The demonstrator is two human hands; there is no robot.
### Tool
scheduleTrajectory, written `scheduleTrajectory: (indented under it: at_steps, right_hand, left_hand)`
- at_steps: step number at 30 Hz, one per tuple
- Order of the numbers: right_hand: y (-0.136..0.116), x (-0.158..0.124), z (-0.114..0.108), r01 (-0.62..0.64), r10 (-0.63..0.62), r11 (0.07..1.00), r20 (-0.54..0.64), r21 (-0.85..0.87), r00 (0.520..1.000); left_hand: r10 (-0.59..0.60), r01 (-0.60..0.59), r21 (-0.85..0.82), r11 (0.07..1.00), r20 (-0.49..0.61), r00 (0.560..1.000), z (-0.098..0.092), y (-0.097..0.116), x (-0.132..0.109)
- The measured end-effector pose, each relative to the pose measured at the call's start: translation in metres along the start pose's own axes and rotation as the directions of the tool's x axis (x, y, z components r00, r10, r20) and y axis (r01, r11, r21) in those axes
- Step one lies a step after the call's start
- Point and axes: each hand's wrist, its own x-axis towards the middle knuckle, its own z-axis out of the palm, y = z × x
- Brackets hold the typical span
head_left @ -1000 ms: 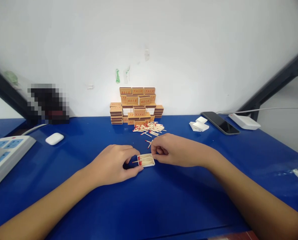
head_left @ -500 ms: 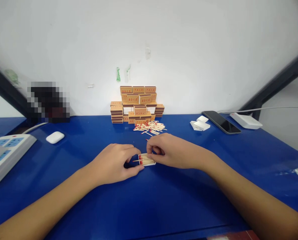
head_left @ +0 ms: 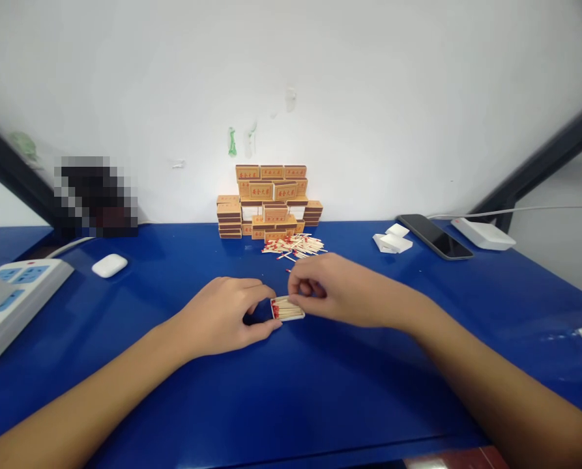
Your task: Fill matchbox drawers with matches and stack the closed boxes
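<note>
A small white matchbox tray (head_left: 287, 318) full of red-tipped matches (head_left: 287, 308) lies on the blue table in front of me. The match heads point left. My left hand (head_left: 229, 316) grips the tray's left end between thumb and index finger. Curled over the tray's right end is my right hand (head_left: 327, 290), thumb and index finger pinched together at the match ends; what is between them, if anything, is hidden. Just beyond lies a loose pile of matches (head_left: 295, 246), with one or two strays on its near side.
Matchboxes (head_left: 266, 202) are stacked against the wall behind the pile. White folded pieces (head_left: 393, 241), a phone (head_left: 435, 236) and a white box (head_left: 483, 233) lie at right. At left are a white earbud case (head_left: 109, 265) and a power strip (head_left: 36, 303).
A match that stuck out past the tray's left end now lies inside with the others. My right fingers have shifted slightly up and right; the left hand keeps its hold.
</note>
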Motion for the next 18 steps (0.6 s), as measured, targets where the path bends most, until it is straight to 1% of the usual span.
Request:
scheduleTrajectory:
  at_steps: [2, 6, 8, 10, 12, 13, 15, 18]
  right_hand:
    - [0.005, -0.001, -0.006, -0.035, 0.035, 0.999, 0.010, 0.010, 0.999]
    - [0.012, 0.000, -0.006, -0.042, 0.038, 0.998, 0.100, 0.039, 0.994]
    - [0.014, 0.001, -0.007, -0.026, 0.023, 0.999, 0.071, 0.039, 0.997]
    - [0.019, 0.001, -0.011, -0.036, 0.035, 0.999, -0.029, -0.013, 0.999]
    - [0.026, 0.002, -0.016, -0.092, 0.080, 0.991, -0.125, -0.096, 0.989]
    - [0.030, 0.003, -0.017, -0.128, 0.108, 0.983, -0.146, -0.134, 0.983]
    - [0.038, 0.004, -0.019, -0.183, 0.162, 0.966, -0.126, -0.182, 0.979]
    - [0.046, 0.007, -0.015, -0.219, 0.214, 0.958, -0.046, -0.184, 0.976]
  left_hand:
    - [-0.007, 0.007, -0.002, 1.000, 0.006, 1.000, -0.001, 0.000, 0.000]
    - [-0.021, 0.021, -0.007, 1.000, 0.004, 1.000, -0.001, 0.001, 0.000]
    - [-0.026, 0.026, -0.005, 1.000, -0.001, 1.000, -0.001, 0.000, 0.000]
    - [-0.023, 0.023, -0.007, 1.000, -0.003, 1.000, -0.001, 0.001, 0.000]
    - [-0.019, 0.019, -0.015, 1.000, 0.000, 1.000, -0.002, 0.001, 0.001]
    - [-0.020, 0.020, -0.021, 1.000, 0.004, 1.000, -0.002, 0.002, 0.001]
    - [-0.027, 0.028, -0.031, 0.999, 0.010, 1.000, -0.003, 0.003, 0.001]
    - [-0.030, 0.030, -0.028, 0.999, 0.006, 1.000, -0.004, 0.004, 0.001]
